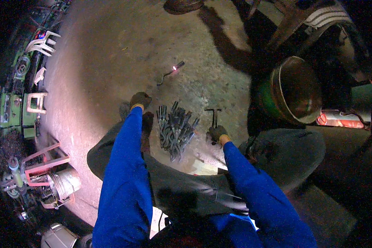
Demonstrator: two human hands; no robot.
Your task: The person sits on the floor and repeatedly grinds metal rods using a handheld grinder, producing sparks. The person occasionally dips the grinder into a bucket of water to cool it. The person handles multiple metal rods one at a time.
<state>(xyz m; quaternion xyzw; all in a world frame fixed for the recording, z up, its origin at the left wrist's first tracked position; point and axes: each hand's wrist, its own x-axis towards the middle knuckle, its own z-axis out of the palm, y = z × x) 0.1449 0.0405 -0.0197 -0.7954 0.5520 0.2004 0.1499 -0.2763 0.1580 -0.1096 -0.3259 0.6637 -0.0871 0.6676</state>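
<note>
My right hand (217,134), in a dark glove with a yellow cuff, is closed around the handle of a hammer (213,110), its narrow head pointing away from me. On the left, my gloved left hand (141,99) is curled into a fist above my left knee, with nothing visible in it. Between my hands a heap of dark metal rods (177,130) with bent, wavy ends lies on the floor. Farther off, a single bent rod (166,75) rests by itself, with a bright pink-white glowing spot near its thicker dark end.
A large green drum (275,93), its open end showing, lies to the right in shadow. White plastic chairs (44,44) and green machinery (12,105) line the left side. A pinkish metal frame (47,159) and a white bucket (66,184) stand at lower left. A round dark object (183,6) sits at the top.
</note>
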